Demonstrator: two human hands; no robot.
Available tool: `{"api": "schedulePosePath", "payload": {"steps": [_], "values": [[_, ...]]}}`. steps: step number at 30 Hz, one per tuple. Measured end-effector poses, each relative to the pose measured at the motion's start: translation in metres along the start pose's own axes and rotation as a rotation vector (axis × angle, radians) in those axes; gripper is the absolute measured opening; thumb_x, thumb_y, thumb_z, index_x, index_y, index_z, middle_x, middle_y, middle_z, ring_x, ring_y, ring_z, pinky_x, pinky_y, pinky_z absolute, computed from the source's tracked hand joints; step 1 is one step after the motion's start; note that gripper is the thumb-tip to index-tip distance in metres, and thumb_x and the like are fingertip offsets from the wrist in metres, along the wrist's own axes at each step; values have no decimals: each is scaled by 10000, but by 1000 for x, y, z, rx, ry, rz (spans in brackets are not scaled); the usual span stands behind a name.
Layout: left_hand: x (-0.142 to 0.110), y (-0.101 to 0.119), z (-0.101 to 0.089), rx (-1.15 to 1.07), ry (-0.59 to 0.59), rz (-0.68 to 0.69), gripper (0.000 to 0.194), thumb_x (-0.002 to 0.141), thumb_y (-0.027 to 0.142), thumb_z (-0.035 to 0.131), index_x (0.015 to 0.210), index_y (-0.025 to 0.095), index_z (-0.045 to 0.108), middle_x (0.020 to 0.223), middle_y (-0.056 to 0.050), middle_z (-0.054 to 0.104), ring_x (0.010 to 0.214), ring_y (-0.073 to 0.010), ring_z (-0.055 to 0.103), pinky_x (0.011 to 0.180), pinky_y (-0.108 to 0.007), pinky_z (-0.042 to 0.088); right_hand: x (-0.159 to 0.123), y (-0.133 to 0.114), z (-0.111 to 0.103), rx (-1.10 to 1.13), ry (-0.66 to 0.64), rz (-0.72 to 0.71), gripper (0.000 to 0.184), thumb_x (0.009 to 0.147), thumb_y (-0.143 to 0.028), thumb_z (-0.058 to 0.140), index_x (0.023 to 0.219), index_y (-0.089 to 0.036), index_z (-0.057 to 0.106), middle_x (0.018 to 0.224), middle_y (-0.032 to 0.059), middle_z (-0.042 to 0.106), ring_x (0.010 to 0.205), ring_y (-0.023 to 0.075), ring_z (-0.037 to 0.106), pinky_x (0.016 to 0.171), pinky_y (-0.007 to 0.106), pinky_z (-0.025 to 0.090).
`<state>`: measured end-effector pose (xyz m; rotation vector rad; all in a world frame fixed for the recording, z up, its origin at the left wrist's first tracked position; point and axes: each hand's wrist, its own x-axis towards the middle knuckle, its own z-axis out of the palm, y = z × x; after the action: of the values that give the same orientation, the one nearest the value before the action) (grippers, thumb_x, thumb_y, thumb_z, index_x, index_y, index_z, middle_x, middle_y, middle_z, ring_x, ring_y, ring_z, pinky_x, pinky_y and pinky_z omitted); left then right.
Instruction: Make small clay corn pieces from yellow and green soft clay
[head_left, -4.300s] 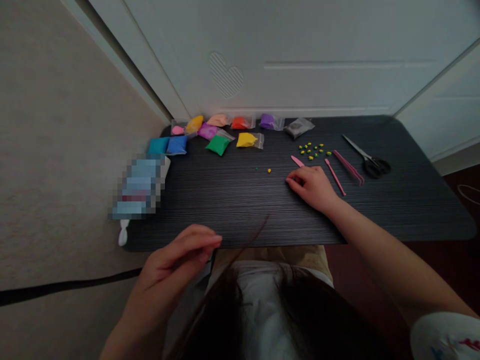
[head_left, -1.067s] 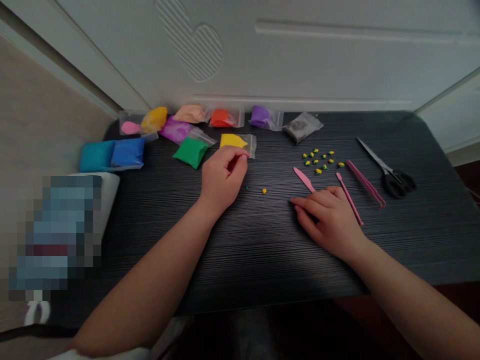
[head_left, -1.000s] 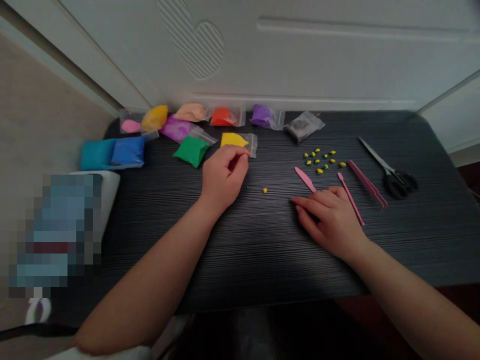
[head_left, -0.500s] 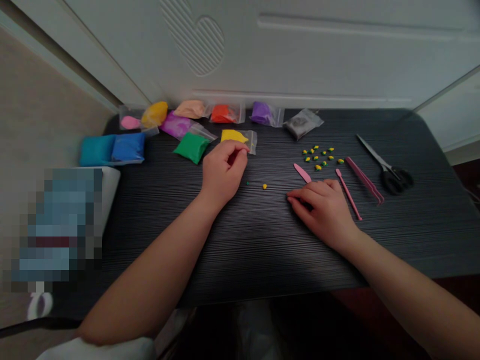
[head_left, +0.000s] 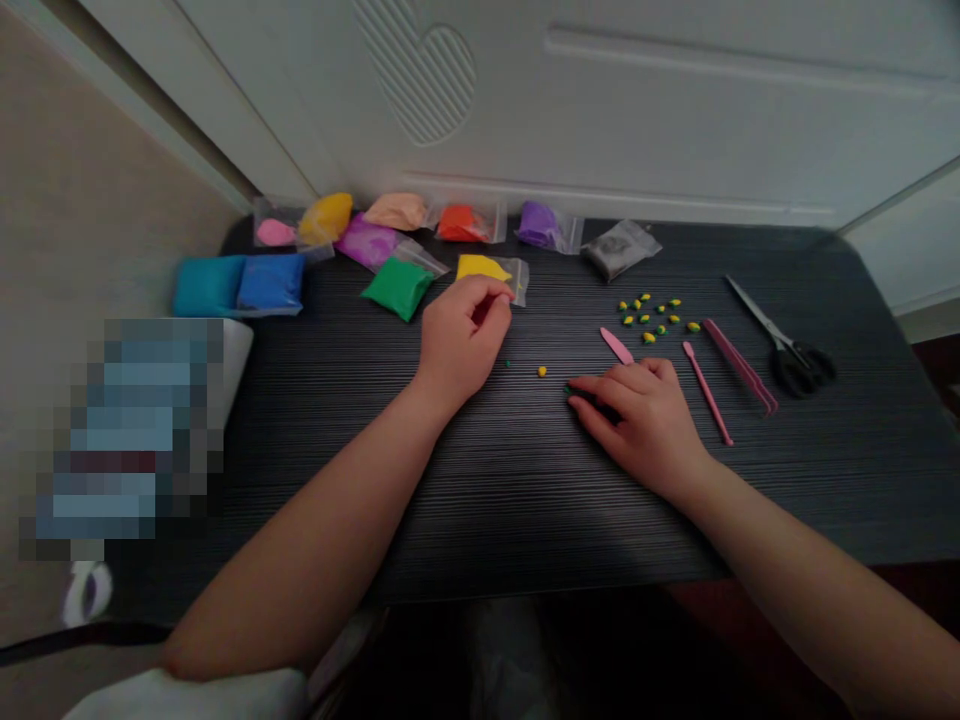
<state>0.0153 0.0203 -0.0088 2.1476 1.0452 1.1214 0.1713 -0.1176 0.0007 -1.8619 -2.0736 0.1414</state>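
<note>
My left hand [head_left: 466,328] hovers in front of the bag of yellow clay [head_left: 482,268], thumb and fingers pinched together. Anything inside that pinch is too small or hidden to see. My right hand [head_left: 641,420] rests low over the dark table, a tiny green clay bit [head_left: 568,389] at the tips of its thumb and forefinger. Between the hands lie a small yellow clay ball [head_left: 541,371] and a green speck [head_left: 508,364]. Beyond the right hand sits a cluster of small yellow-and-green clay pieces [head_left: 649,338]. A pink clay knife [head_left: 616,345] touches or nearly touches its knuckles.
Right of my right hand lie a pink stick tool [head_left: 707,392], pink tweezers [head_left: 741,367] and scissors [head_left: 780,340]. Bags of clay, among them green [head_left: 399,287], blue [head_left: 271,284] and grey [head_left: 621,250], line the back and left. A blurred-out object [head_left: 127,430] stands at left.
The view has shifted slightly, moving the table's things rightward in the picture. My right hand has moved a little left over the table, and a green bit now shows at its fingertips.
</note>
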Motion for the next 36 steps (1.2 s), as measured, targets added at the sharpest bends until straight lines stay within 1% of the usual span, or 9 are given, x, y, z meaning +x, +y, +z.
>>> {"api": "schedulePosePath", "payload": {"steps": [6,11,18,27,32,36], "values": [[0,0,0,3,10,7,133,771,148,452,766,182,581,775,6,610,699,-121,547,649,-245,428,-3,3,-3,1,-2,-49,228,804,-245,458,979,-218,602,769,14,614,747,147,521,784,353,250],[0,0,0,0,1,0,140,778,155,439,771,186,575,788,4,611,716,-125,550,665,-251,429,-3,1,-2,-28,-20,-75,239,808,-251,450,989,-215,602,789,21,618,750,155,515,790,369,247],[0,0,0,10,-7,-12,140,778,160,435,770,190,571,797,2,611,731,-132,549,663,-253,427,-5,-2,-2,-31,-36,-139,247,815,-251,442,998,-220,604,756,22,604,725,155,496,783,374,247],[0,1,0,-9,-2,-12,141,777,156,439,770,186,576,784,4,608,722,-125,546,667,-250,428,-5,-3,-2,-64,-81,-152,264,818,-275,434,1031,-253,589,757,11,593,717,154,475,786,381,240],[0,1,0,-1,-12,-15,136,778,154,439,762,190,570,789,5,609,731,-129,545,662,-253,426,-4,-3,-2,-87,-55,-120,269,818,-267,432,1033,-221,588,784,28,606,749,167,490,781,380,243],[0,1,0,9,-16,-13,139,784,167,431,770,190,568,787,4,606,730,-129,543,655,-250,423,-5,-4,-2,-106,-61,-141,277,819,-271,429,1043,-221,584,775,31,604,740,170,483,780,382,242]]}}
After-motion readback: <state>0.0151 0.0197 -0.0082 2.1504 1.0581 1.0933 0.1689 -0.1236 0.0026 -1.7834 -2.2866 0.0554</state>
